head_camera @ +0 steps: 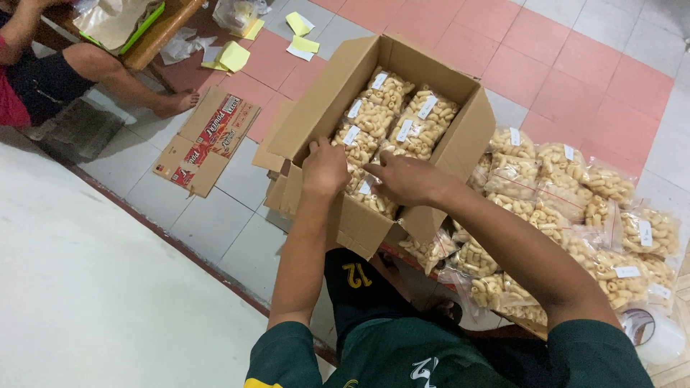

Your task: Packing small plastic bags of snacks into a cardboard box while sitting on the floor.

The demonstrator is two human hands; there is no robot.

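An open brown cardboard box (460, 147) stands on the tiled floor in front of me, filled with clear bags of pale yellow puffed snacks (392, 108), each with a small white label. My left hand (325, 169) rests on the bags at the near end of the box, fingers curled down onto one. My right hand (406, 178) lies beside it, fingers pointing left and pressing on a snack bag (366, 190) at the box's near edge. Whether either hand grips a bag is hidden by the fingers.
A heap of several more snack bags (575, 194) lies on the floor to the right. A flattened printed carton (208, 140) lies at left. Yellow and white papers (233, 56) are scattered at the back. Another person's leg and foot (129, 82) sit at upper left. A tape roll (650, 330) rests at lower right.
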